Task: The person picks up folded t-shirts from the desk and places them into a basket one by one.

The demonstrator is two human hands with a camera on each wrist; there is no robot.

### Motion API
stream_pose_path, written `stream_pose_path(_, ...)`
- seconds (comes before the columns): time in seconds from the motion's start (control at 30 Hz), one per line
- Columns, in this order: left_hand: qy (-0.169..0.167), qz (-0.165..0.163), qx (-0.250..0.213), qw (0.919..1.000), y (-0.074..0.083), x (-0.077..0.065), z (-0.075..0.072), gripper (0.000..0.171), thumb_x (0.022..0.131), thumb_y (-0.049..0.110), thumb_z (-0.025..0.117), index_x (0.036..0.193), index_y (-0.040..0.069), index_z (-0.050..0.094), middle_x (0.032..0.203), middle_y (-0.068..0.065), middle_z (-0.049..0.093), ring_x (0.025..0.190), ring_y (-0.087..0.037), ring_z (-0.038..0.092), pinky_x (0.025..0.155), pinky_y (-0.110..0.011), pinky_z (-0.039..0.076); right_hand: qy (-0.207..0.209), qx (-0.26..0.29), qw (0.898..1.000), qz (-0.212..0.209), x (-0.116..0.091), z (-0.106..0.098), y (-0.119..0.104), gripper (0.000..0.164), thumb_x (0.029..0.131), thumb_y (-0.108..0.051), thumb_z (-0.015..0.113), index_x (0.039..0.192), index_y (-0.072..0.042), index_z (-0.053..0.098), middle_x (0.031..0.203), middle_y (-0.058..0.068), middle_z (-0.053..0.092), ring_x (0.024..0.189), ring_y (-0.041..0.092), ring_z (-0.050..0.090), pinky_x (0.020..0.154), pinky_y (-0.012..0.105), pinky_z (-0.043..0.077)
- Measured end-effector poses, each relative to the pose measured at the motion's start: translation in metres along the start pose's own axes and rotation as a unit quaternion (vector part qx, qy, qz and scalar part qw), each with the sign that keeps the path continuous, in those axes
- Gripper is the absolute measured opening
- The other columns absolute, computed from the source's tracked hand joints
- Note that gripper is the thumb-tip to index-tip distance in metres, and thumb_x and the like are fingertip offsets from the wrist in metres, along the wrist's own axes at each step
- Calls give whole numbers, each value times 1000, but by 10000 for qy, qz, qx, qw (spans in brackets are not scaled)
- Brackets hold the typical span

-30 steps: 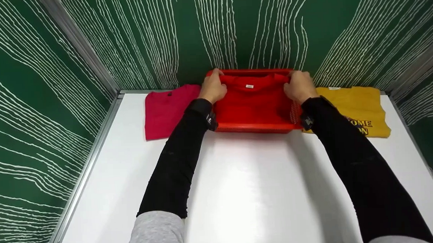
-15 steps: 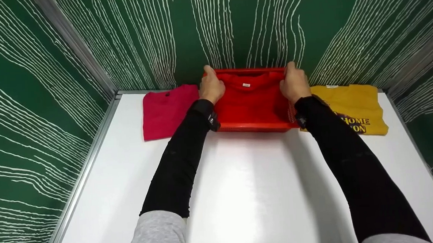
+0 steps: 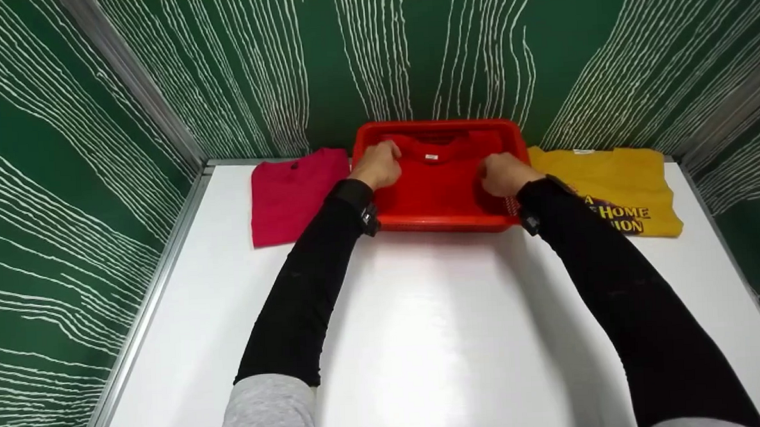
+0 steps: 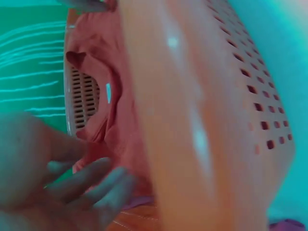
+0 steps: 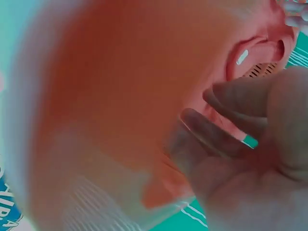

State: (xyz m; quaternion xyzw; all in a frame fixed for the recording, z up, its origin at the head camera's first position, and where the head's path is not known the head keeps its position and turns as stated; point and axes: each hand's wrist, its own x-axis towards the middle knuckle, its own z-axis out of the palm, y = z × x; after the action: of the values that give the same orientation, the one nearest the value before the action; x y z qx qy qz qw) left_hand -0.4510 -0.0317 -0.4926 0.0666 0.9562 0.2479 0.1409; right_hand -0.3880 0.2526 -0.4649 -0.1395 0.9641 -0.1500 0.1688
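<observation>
A folded red shirt [image 3: 441, 182] with a small white neck label lies in a red plastic basket [image 3: 446, 222] against the back wall. My left hand [image 3: 379, 165] is over the basket's left side, beside the shirt's shoulder. In the left wrist view its fingers [image 4: 79, 179] are spread loosely near the cloth; whether they touch it I cannot tell. Over the right side is my right hand [image 3: 504, 173]. The right wrist view shows its thumb and fingers [image 5: 236, 101] apart, loosely bent, with nothing between them. The near rim blurs part of both wrist views.
Left of the basket lies a folded magenta shirt [image 3: 299, 196] on the white table [image 3: 417, 340]. A folded yellow shirt [image 3: 616, 184] with dark printed lettering lies to the right. Green walls [image 3: 322, 62] with white lines stand behind and at both sides.
Both hands had been at the upper sides of the basket, by its rim and the shirt's shoulders. They have since come off there and moved inward and nearer, over the shirt.
</observation>
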Motion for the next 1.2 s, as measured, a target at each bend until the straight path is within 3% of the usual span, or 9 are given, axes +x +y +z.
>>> stream_pose_path(0.13, -781, -47, 151, 9968, -2, -6, 5, 60, 106, 18, 45, 166, 20, 47, 166, -8, 56, 129, -20, 56, 113, -34, 47, -548, -122, 9984, -36, 0, 6, -2, 43, 109, -12, 47, 142, 4, 69, 144, 33, 67, 133, 46, 63, 119, 60, 49)
stream_pose_path(0.27, -852, 227, 158, 9960, 5, -33, 2, 59, 108, 14, 43, 167, 12, 44, 171, -11, 50, 145, -24, 53, 125, -37, 43, -703, -82, 9974, -153, 1, 12, -3, 40, 114, -18, 49, 144, 0, 69, 137, 28, 69, 124, 41, 62, 119, 60, 48)
stream_pose_path(0.37, -691, 529, 244, 9959, 9, -49, 0, 51, 111, 13, 45, 161, 8, 53, 167, -13, 55, 148, -27, 55, 126, -38, 44, -410, 74, 9987, -288, -1, 13, -3, 36, 113, -18, 52, 138, 0, 72, 127, 25, 71, 117, 40, 61, 115, 58, 49)
stream_pose_path(0.53, -380, 1054, 487, 9925, 14, -66, 3, 37, 114, 21, 52, 144, 9, 71, 148, -11, 70, 135, -26, 64, 120, -38, 50, 352, 572, 9968, -439, -8, 8, -3, 30, 112, -15, 56, 125, -1, 79, 107, 17, 75, 100, 32, 65, 99, 48, 54)
stream_pose_path(0.6, -378, 1270, 456, 9901, 15, -73, 4, 31, 115, 30, 54, 119, 11, 79, 116, -6, 77, 111, -22, 69, 107, -35, 54, 404, 640, 9956, -549, -12, 7, -5, 29, 112, -15, 57, 119, -2, 81, 99, 14, 75, 94, 29, 65, 93, 44, 53)
stream_pose_path(0.77, -702, 1465, 257, 9864, 18, -86, 12, 59, 117, 55, 44, 72, 18, 56, 65, 2, 48, 70, -17, 48, 84, -34, 48, -21, 363, 9974, -621, -21, 14, -11, 34, 114, -27, 59, 102, -6, 83, 77, 3, 62, 83, 25, 60, 85, 40, 50)
stream_pose_path(0.97, -1055, 1398, 70, 9845, 13, -92, 17, 70, 117, 64, 28, 72, 18, 56, 67, 2, 48, 74, -17, 52, 94, -39, 51, -148, 189, 9989, -409, -25, 30, -10, 50, 116, -44, 53, 94, -8, 79, 67, -1, 45, 77, 24, 55, 83, 42, 47)
stream_pose_path(1.1, -996, 1417, -4, 9849, 11, -97, 17, 65, 117, 60, 37, 72, 16, 53, 65, 1, 43, 64, -17, 39, 79, -34, 45, 163, 399, 9983, -393, -27, 35, -9, 52, 116, -46, 51, 103, -5, 80, 68, 0, 47, 77, 25, 55, 82, 42, 47)
stream_pose_path(1.2, -612, 1578, -161, 9854, 13, -104, 16, 53, 116, 51, 50, 81, 15, 64, 65, 2, 46, 62, -14, 40, 73, -30, 42, 629, 502, 9947, -633, -33, 34, -11, 46, 115, -39, 57, 94, -4, 79, 66, 0, 48, 72, 24, 53, 78, 39, 46)
